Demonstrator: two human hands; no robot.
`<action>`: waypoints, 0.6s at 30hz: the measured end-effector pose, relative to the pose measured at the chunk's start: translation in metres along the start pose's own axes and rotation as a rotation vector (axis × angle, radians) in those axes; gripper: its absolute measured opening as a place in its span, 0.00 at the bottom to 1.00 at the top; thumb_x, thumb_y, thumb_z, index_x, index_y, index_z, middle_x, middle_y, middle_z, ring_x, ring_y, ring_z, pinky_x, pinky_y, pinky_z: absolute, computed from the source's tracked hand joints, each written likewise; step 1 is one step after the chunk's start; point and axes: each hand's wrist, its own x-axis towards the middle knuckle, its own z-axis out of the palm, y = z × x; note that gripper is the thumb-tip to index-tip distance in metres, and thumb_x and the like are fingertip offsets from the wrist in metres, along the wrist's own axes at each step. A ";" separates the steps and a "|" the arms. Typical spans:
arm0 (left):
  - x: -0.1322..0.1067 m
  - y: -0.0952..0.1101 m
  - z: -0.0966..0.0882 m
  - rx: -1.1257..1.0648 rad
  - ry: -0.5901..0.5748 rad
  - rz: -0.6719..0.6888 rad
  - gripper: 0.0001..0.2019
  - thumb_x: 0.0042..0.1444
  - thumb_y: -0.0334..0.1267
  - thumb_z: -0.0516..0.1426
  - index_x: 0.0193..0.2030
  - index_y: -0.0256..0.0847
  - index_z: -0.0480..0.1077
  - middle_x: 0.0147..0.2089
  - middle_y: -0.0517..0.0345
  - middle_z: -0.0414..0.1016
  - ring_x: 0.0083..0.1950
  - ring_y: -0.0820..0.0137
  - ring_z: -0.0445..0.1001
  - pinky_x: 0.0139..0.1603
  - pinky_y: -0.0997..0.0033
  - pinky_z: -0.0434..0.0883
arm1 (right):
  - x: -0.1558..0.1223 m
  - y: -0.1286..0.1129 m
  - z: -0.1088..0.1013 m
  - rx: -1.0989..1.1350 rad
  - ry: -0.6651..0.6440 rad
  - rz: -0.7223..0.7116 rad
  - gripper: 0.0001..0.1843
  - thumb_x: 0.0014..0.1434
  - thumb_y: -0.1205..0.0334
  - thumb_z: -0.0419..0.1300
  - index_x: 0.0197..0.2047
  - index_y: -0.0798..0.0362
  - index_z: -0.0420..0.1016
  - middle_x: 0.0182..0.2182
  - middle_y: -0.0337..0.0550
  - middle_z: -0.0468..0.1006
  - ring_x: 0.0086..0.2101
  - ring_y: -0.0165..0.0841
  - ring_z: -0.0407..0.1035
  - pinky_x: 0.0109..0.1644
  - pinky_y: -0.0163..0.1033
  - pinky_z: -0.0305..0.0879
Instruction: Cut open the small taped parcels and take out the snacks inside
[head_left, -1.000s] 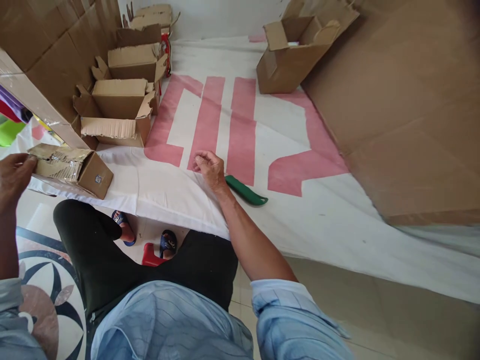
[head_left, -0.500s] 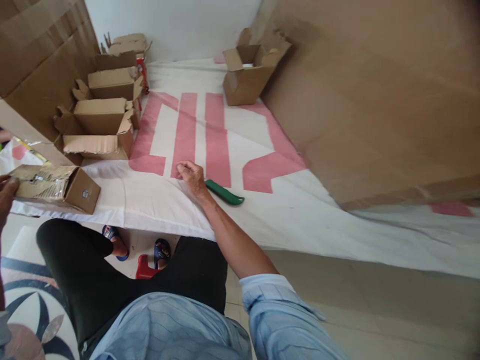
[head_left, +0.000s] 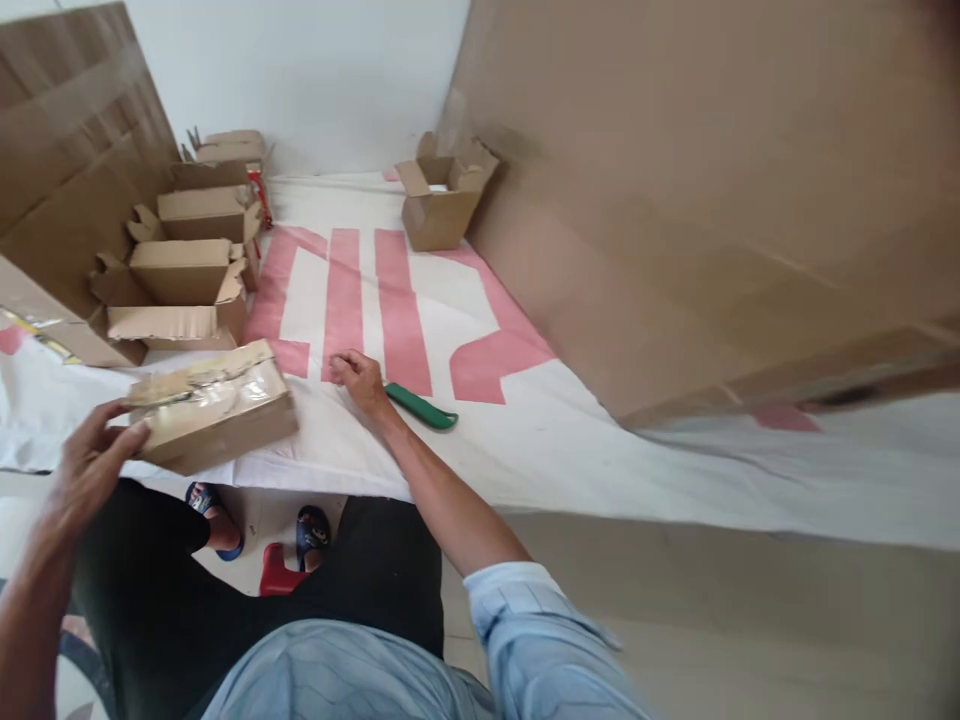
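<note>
My left hand [head_left: 94, 455] grips the near end of a small cardboard box [head_left: 214, 405] with torn tape on top, held just above the edge of the white sheet [head_left: 525, 450]. My right hand [head_left: 360, 378] rests on that sheet with its fingers curled loosely and nothing in them. A green utility knife [head_left: 420, 407] lies on the sheet right beside my right wrist, touching nothing else.
Several opened cardboard boxes [head_left: 184, 275] line the left side. Another open box [head_left: 442, 200] stands at the back by the white wall. Large cardboard panels [head_left: 675, 200] lean on the right. My sandalled feet and a red object [head_left: 277, 580] are below the sheet's edge.
My left hand has brought the small box rightward and closer to the middle, turning it. The view has swung upward. My right hand stays on the sheet by the knife.
</note>
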 end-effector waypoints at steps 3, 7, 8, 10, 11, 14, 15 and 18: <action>-0.005 0.009 0.018 -0.149 -0.045 0.121 0.32 0.58 0.68 0.69 0.55 0.42 0.84 0.66 0.43 0.84 0.65 0.48 0.82 0.65 0.53 0.82 | -0.003 0.001 0.000 0.021 0.007 0.014 0.25 0.59 0.35 0.67 0.42 0.49 0.84 0.37 0.45 0.86 0.38 0.40 0.79 0.44 0.46 0.80; 0.005 -0.005 0.027 -0.270 -0.083 0.193 0.25 0.63 0.63 0.69 0.53 0.44 0.88 0.77 0.45 0.78 0.83 0.42 0.68 0.86 0.44 0.65 | -0.010 -0.005 0.002 0.049 -0.018 0.030 0.28 0.58 0.32 0.69 0.44 0.49 0.84 0.38 0.47 0.87 0.38 0.42 0.82 0.42 0.47 0.82; 0.008 -0.010 0.029 -0.311 -0.098 0.178 0.25 0.62 0.63 0.69 0.54 0.44 0.89 0.79 0.45 0.76 0.84 0.41 0.67 0.85 0.43 0.67 | -0.012 -0.008 0.003 0.054 -0.032 0.034 0.29 0.58 0.31 0.70 0.45 0.49 0.84 0.38 0.47 0.88 0.38 0.42 0.82 0.42 0.48 0.83; 0.013 -0.016 0.032 -0.379 -0.132 0.148 0.27 0.61 0.63 0.70 0.55 0.45 0.89 0.82 0.45 0.73 0.83 0.38 0.68 0.80 0.42 0.74 | -0.017 -0.013 0.006 0.058 -0.076 0.031 0.29 0.58 0.32 0.70 0.46 0.49 0.85 0.39 0.47 0.88 0.39 0.42 0.82 0.43 0.48 0.83; 0.015 -0.017 0.034 -0.398 -0.146 0.141 0.28 0.59 0.63 0.71 0.55 0.45 0.90 0.83 0.44 0.71 0.83 0.37 0.68 0.78 0.43 0.76 | -0.020 -0.016 0.008 0.054 -0.101 0.022 0.28 0.59 0.32 0.70 0.47 0.49 0.85 0.40 0.47 0.88 0.39 0.42 0.82 0.44 0.48 0.83; 0.019 -0.011 0.035 -0.382 -0.170 0.154 0.28 0.55 0.64 0.73 0.53 0.45 0.90 0.82 0.44 0.72 0.83 0.38 0.68 0.81 0.44 0.73 | -0.028 -0.024 0.015 0.027 -0.151 -0.026 0.24 0.62 0.36 0.68 0.47 0.48 0.85 0.42 0.46 0.89 0.43 0.43 0.82 0.49 0.48 0.82; 0.019 -0.006 0.034 -0.357 -0.169 0.165 0.28 0.54 0.65 0.73 0.52 0.45 0.90 0.81 0.44 0.74 0.83 0.39 0.68 0.83 0.44 0.69 | -0.031 -0.027 0.017 0.017 -0.154 -0.042 0.23 0.63 0.38 0.67 0.47 0.48 0.86 0.43 0.46 0.89 0.44 0.43 0.82 0.50 0.48 0.81; 0.019 0.008 0.030 -0.263 -0.168 0.200 0.31 0.50 0.68 0.74 0.48 0.44 0.89 0.77 0.42 0.78 0.83 0.39 0.70 0.88 0.42 0.61 | -0.041 -0.036 0.022 -0.011 -0.135 -0.061 0.18 0.65 0.43 0.65 0.46 0.48 0.86 0.43 0.45 0.89 0.45 0.43 0.81 0.52 0.46 0.79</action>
